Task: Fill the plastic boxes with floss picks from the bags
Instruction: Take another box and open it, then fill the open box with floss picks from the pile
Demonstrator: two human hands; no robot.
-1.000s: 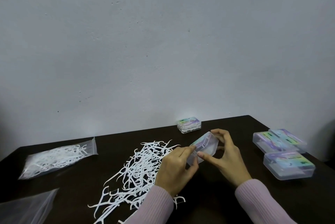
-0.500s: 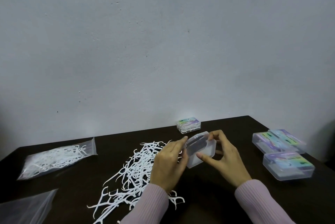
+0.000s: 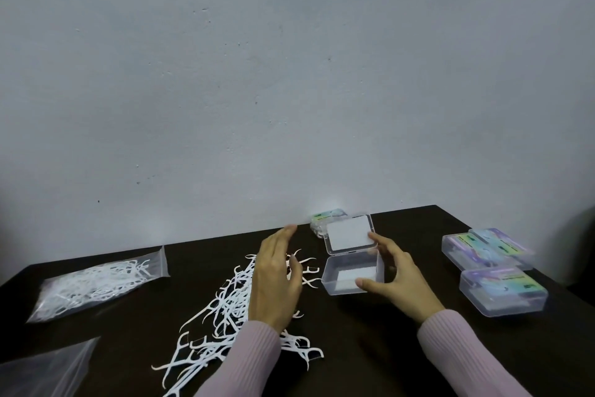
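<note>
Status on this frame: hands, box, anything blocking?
Left hand open above loose floss picks. Right hand holds open box, empty. Nothing blocking.

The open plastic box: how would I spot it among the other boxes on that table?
On the dark table, look between the loose pile of floss picks and the three closed boxes at the right. The open plastic box, held by the right hand, alone has its lid up and looks empty.
</note>
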